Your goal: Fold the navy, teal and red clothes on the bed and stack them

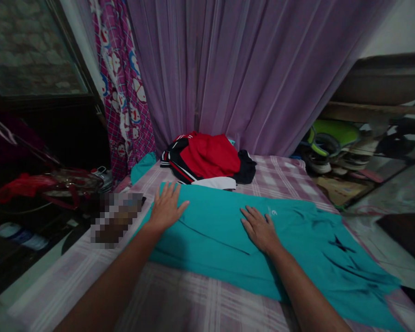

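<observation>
A teal garment [214, 226] lies spread across the checked cloth, with a small white logo near its middle and dark marks or creases at its right part. My left hand [166, 207] rests flat on the garment's left end, fingers spread. Farther right, my right hand [259, 227] lies on the fabric close to the logo, its fingers stretched out and slightly apart. Neither hand grips anything. Just behind the garment sits a heap of red, black and white clothing [210, 157].
A pink and white checked cloth [207, 295] covers the surface. Purple curtains [221, 64] hang behind it. A pixelated item [117, 219] lies at the left edge. Shelves with shoes [349, 152] stand at the right; a bottle [22, 236] lies low on the left.
</observation>
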